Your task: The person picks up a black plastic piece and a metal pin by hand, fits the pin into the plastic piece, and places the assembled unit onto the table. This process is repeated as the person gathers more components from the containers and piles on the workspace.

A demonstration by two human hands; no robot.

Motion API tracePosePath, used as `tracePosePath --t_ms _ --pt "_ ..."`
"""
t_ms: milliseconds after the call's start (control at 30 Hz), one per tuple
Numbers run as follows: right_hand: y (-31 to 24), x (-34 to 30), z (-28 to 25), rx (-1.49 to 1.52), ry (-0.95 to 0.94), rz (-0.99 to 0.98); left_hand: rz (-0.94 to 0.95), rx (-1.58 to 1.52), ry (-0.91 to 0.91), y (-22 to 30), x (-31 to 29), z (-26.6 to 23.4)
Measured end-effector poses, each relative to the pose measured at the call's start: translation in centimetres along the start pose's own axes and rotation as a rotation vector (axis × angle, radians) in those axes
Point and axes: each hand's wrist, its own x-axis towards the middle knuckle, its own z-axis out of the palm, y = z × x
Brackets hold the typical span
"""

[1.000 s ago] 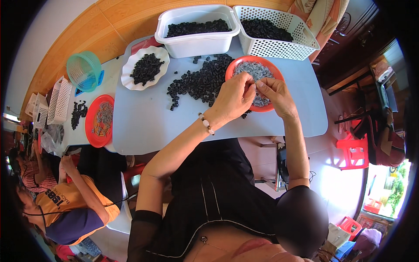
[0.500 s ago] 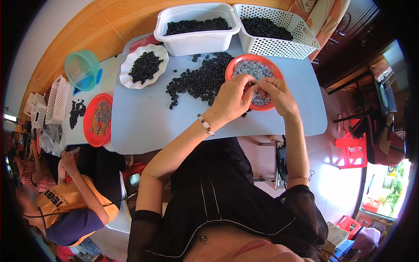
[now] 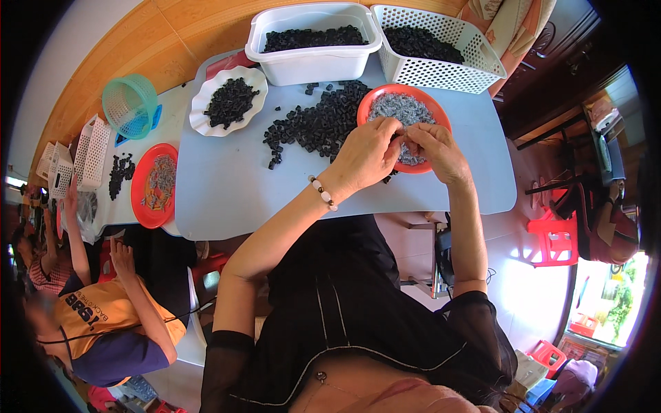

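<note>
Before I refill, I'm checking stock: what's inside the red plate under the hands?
Small grey pieces lie in the red plate. The left hand and right hand block part of its near side; what's there, or beneath the top pieces, is hidden.

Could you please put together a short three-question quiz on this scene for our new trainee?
1. Which side, left or right, is the beaded bracelet worn on?
2. True or false: the scalloped white plate holds small black pieces.
3. Which container are the left hand and right hand brought together over?
a) the perforated white basket
b) the orange-red bowl
c) the turquoise mesh basket

Key: 1. Left. 2. True. 3. b.
</note>
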Motion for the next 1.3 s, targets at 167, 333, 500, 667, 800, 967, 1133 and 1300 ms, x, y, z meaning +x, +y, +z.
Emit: tracePosePath --t_ms 167,333,500,667,800,967,1133,1300 --pt "-0.4 -0.3 0.6 -0.059 0.016 -0.044 -0.038 -0.021 0.016 -0.1 -0.1 0.3" --pt "-0.4 -0.5 1.1 -0.201 0.074 -0.128 -0.270 -0.267 0.019 -0.1 0.1 0.6" --pt "-1.1 0.0 1.2 -0.853 0.268 -0.801 -0.633 -0.765 -0.080 -0.5 0.7 0.4" --pt "-0.2 0.0 1.0 -0.561 0.234 -0.575 -0.667 -0.833 -0.080 0.2 1.0 0.5" --pt "0.3 -0.1 0.6 -0.316 0.184 -0.405 -0.487 -0.590 -0.039 0.0 0.8 0.9" --pt "0.6 0.0 0.1 -0.210 0.186 -0.312 -0.184 -0.220 0.140 0.1 0.6 1.7" --pt "0.8 0.1 0.1 -0.295 0.247 -0.242 -0.029 0.085 0.146 0.3 0.4 1.9" --pt "0.6 0.0 0.1 -0.240 0.217 -0.227 0.059 0.198 0.165 0.5 0.3 2.0"
